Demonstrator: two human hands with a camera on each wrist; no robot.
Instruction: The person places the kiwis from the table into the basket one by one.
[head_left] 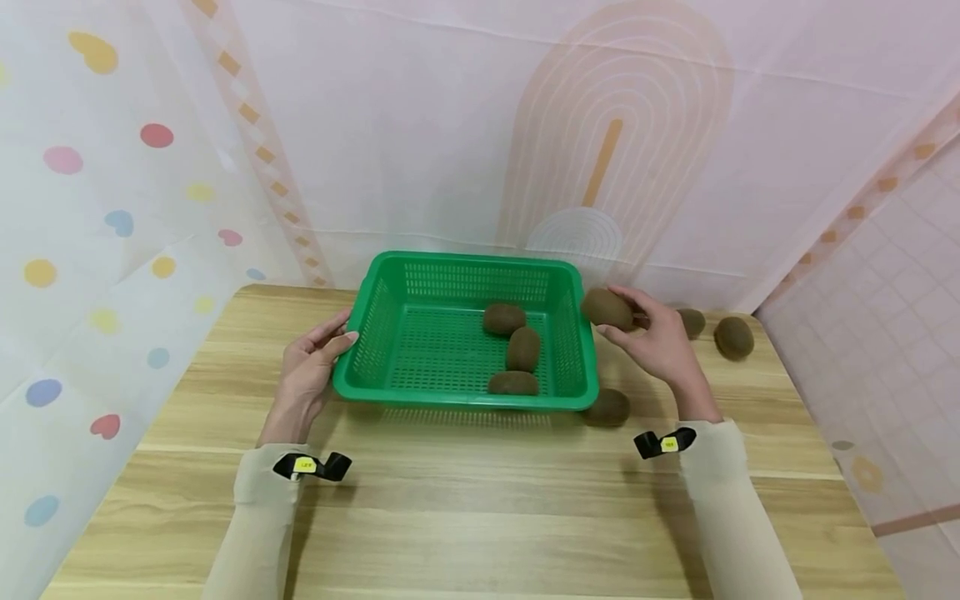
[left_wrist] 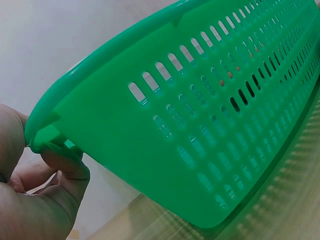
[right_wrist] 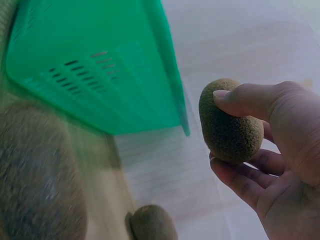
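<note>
A green plastic basket [head_left: 457,402] with slotted walls stands at the back of the table, several brown kiwis inside, one of them a kiwi [head_left: 522,349] near its right end. My left hand [head_left: 309,367] grips the basket's left rim, thumb on top and fingers curled under it, as the left wrist view shows. Beside the right rim, my right hand [head_left: 656,337] holds a kiwi [right_wrist: 227,122] between thumb and fingers, raised above the table. Another kiwi [head_left: 609,408] lies against the basket's front right corner, below that hand.
Right of my right hand, a kiwi [head_left: 733,338] rests on the wooden table [head_left: 480,517], with another kiwi [head_left: 692,322] partly behind the hand. A patterned cloth [head_left: 420,125] hangs close behind the table and along both sides.
</note>
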